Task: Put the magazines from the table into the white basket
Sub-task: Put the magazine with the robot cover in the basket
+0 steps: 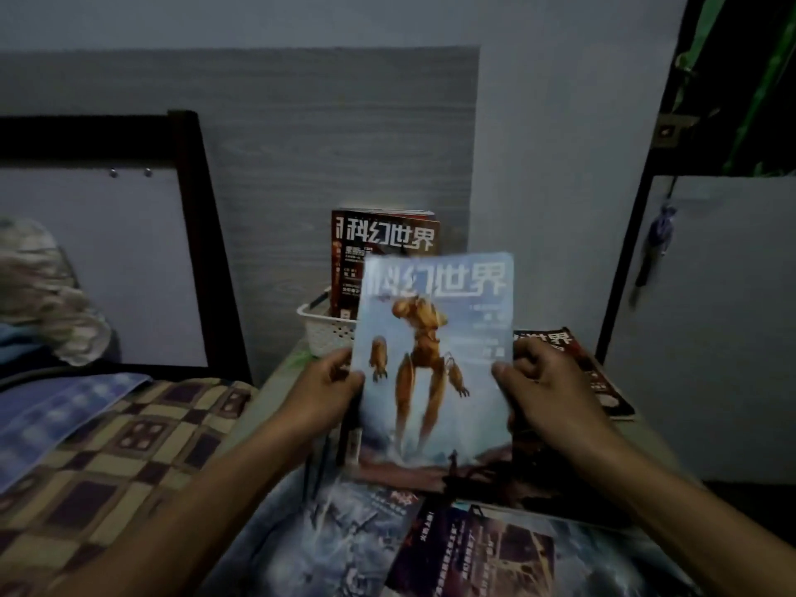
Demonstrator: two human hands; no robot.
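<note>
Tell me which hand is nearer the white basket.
Left. The left hand sits just below the white basket; the right hand is farther right, across the blue magazine.

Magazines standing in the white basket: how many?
1 clearly: the red-covered magazine upright in the white basket. Page edges behind it suggest more, hidden. The blue robot-cover magazine blocks the basket's right side.

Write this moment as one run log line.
both hands: left hand, right hand grip blue magazine | white basket: red magazine upright inside | table: magazines remain
</note>
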